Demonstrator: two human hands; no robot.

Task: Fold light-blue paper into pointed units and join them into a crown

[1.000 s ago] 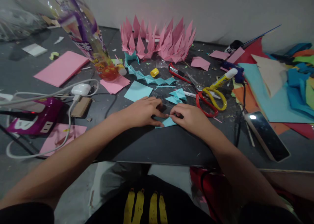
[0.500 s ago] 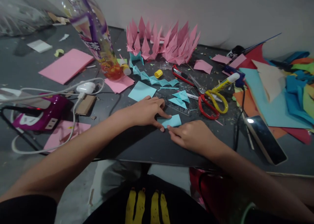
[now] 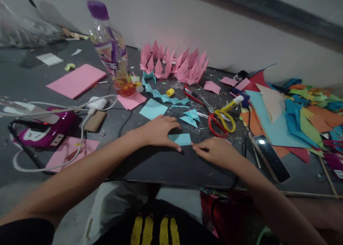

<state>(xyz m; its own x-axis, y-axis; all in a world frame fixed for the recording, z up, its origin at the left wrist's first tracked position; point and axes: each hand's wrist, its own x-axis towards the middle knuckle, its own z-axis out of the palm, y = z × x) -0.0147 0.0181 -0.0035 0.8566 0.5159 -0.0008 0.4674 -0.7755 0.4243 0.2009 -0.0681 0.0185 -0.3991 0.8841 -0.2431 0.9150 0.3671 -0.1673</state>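
Blue strip (image 3: pixel 182 139) is lying flat on the table (image 3: pixel 166 168), near side, centre, between both hands. Left hand (image 3: pixel 163 132) is spanning its left end, thumb and forefinger spread wide, not pinching. Right hand (image 3: pixel 218 150) is touching or nearly touching the strip's right end with its fingertips; can't tell if it's gripping.

Progress, judging: strip is looking like a plain oblong, so shaping is probably at an early stage. Two small folded pieces (image 3: pixel 190 117) are sitting just beyond, apparently done; a zigzag blue chain (image 3: pixel 164 96) is lying farther off, and a pink spiky ring (image 3: pixel 174 68) is standing at the far side. One blue sheet (image 3: pixel 153 109) is lying flat, left of the pieces, seemingly unworked.

Around: clear ruler (image 3: pixel 197 130) is lying just past the strip, scissors (image 3: pixel 218 125) are resting to the right, phone (image 3: pixel 272 161) farther right. Bottle (image 3: pixel 115 62) is standing far left. Ruler and pieces are crowding the far side; nothing's blocking the near side.
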